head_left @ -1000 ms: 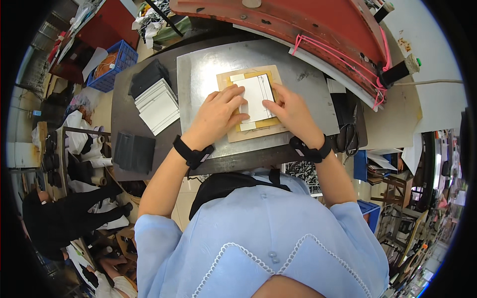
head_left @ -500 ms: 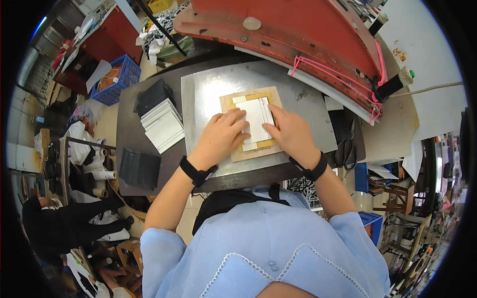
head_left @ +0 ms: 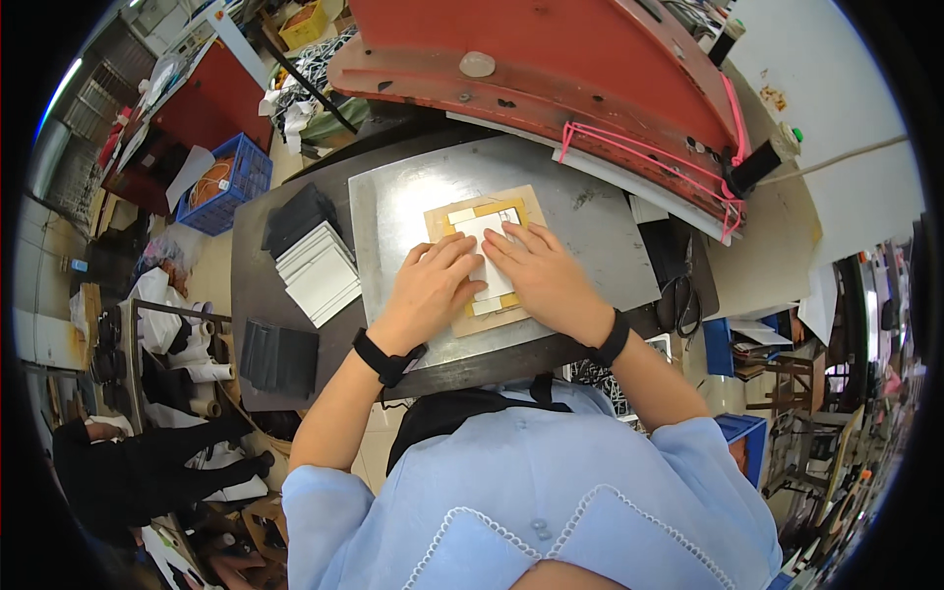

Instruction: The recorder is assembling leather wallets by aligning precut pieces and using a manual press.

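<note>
On a tan board (head_left: 535, 205) with a yellow frame (head_left: 505, 299) lies a white rectangular piece (head_left: 495, 277). My left hand (head_left: 430, 288) rests at the left edge of that piece, fingers stretched toward it and thumb apart. Flat across its right part lies my right hand (head_left: 548, 278), fingers extended and hiding much of the piece. Neither hand grips anything that shows. The board sits on a shiny metal plate (head_left: 393, 206). To the left, a fanned stack of white pieces (head_left: 320, 275) lies beside dark pieces (head_left: 300, 218), with another dark stack (head_left: 279, 356) nearer me.
A large red machine frame (head_left: 551, 69) with pink cord (head_left: 629, 147) overhangs the far side of the table. Black scissors (head_left: 678, 303) lie at the table's right. A blue crate (head_left: 231, 182) stands beyond the left edge. A person in dark clothes (head_left: 147, 462) is at lower left.
My right hand has moved left from the board's right edge onto the white piece and flattened over it. My left hand stays by the left edge. The whole view has shifted slightly.
</note>
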`<state>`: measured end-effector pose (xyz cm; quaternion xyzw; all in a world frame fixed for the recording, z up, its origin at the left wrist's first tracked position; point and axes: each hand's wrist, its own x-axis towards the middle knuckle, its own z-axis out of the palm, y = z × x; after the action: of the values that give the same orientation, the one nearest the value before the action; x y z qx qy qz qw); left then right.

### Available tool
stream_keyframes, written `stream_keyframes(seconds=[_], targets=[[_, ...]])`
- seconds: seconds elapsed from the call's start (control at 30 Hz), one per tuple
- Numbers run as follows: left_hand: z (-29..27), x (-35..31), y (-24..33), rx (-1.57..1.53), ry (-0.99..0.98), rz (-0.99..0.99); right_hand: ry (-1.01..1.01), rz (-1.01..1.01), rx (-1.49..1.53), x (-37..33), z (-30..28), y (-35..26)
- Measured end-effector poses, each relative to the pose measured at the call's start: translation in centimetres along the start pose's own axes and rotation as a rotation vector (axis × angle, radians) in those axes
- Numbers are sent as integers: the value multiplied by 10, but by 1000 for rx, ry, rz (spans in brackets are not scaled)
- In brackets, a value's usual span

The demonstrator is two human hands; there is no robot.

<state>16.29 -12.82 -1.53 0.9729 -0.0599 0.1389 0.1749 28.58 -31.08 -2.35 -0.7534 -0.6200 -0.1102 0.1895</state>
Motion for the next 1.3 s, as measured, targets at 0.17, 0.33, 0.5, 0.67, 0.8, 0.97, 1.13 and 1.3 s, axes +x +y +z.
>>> stream_keyframes(seconds=[0.17,0.33,0.5,0.67,0.8,0.97,1.13,1.3], targets=[[-4,-1,0,23,-11,-4,48,22,-7,-17,-12,-27],[-4,5,5,20,-12,12,83,33,17,-35,-19,-37],[-11,7,6,70,-51,36,157,42,108,-38,-20,-7],[-10,4,4,76,-48,41,941,667,-18,-58,-135,87],[-18,8,5,-26,12,26,1004,742,599,-67,-174,179],[-53,-9,27,-39,178,-20,989,713,712,-69,-160,186],[-59,-39,71,-223,147,41,932,763,696,-65,-164,144],[-48,-32,106,-506,56,158,819,687,674,-71,-156,57]])
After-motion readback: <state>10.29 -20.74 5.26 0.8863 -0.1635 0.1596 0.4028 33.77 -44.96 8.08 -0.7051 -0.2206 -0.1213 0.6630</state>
